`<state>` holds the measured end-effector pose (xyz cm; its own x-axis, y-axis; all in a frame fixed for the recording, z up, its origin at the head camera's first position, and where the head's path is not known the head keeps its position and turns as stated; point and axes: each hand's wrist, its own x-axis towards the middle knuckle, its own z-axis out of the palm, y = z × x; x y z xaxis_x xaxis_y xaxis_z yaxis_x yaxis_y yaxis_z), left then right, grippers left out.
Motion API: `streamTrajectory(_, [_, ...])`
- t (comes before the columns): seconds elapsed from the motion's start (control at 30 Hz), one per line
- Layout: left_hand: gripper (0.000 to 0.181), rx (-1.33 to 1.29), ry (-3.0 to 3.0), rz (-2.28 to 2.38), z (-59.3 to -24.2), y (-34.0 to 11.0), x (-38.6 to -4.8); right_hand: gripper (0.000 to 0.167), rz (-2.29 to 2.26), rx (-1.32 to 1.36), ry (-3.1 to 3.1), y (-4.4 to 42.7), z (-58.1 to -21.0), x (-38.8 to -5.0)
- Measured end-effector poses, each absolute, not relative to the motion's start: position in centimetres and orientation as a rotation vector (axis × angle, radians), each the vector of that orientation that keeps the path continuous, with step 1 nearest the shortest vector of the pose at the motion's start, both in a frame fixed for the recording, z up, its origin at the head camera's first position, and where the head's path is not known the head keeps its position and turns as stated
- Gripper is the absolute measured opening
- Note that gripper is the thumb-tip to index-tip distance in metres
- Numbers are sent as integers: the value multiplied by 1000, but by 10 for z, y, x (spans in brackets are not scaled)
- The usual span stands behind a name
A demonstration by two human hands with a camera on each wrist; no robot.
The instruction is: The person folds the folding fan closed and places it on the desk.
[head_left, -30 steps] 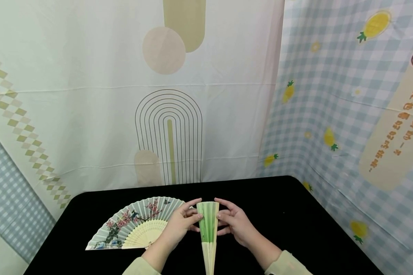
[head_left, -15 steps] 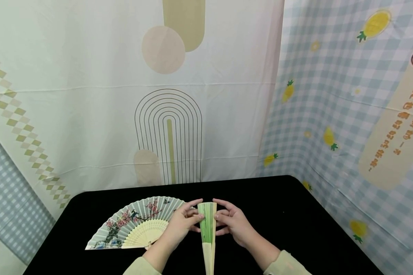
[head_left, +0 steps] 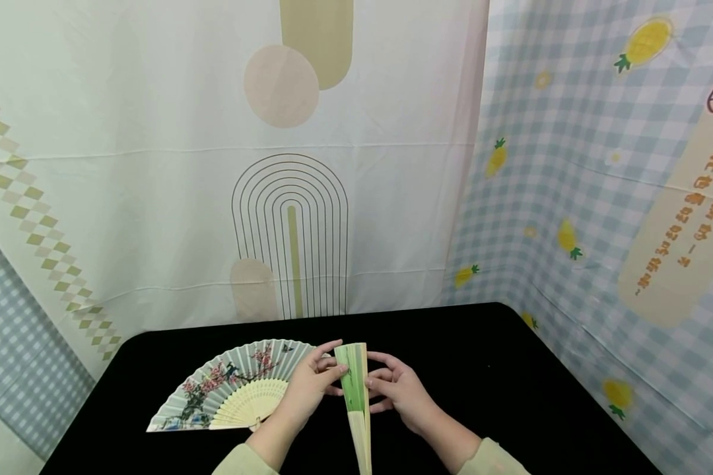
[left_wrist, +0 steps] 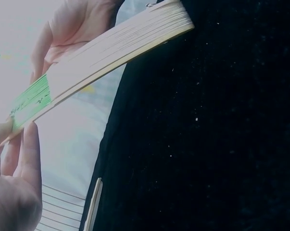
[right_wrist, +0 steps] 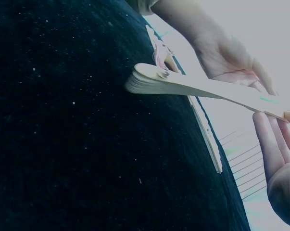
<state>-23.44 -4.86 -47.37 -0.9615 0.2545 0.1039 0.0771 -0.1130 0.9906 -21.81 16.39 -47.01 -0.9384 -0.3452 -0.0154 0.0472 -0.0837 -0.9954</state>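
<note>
A nearly folded hand fan (head_left: 354,386), green paper above pale wooden ribs, is between my hands in the head view, its top leaning left. At its left edge, my left hand (head_left: 311,382) pinches the paper end between thumb and fingers. My right hand (head_left: 403,389) holds the right edge with thumb and fingertips. The left wrist view shows the stacked ribs of the fan (left_wrist: 116,48) side-on, held off the black surface. In the right wrist view, the rounded pivot end of the fan (right_wrist: 157,77) points away from the hands.
A spread folding fan (head_left: 261,406) with blossoms and a bird lies to the left, partly covered by my left hand and forearm. Both rest above a black-covered table (head_left: 481,369). A white patterned curtain (head_left: 392,198) hangs behind it, with a checked pineapple curtain (head_left: 546,198) at right.
The green fan has narrowed slightly, and its top has tilted to the left. My left hand has shifted a little left and up with it; my right fingers sit a bit lower.
</note>
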Motion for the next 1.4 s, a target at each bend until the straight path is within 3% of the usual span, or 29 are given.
streamTrajectory(0.77, [54, 223, 2048, 2349, -469, -50, -237, 59, -1972, -414, 2005, 163, -480, -205])
streamTrajectory(1.4, [55, 146, 2053, 2367, -466, -51, -236, 68, -1951, -492, 2019, 161, -482, -199])
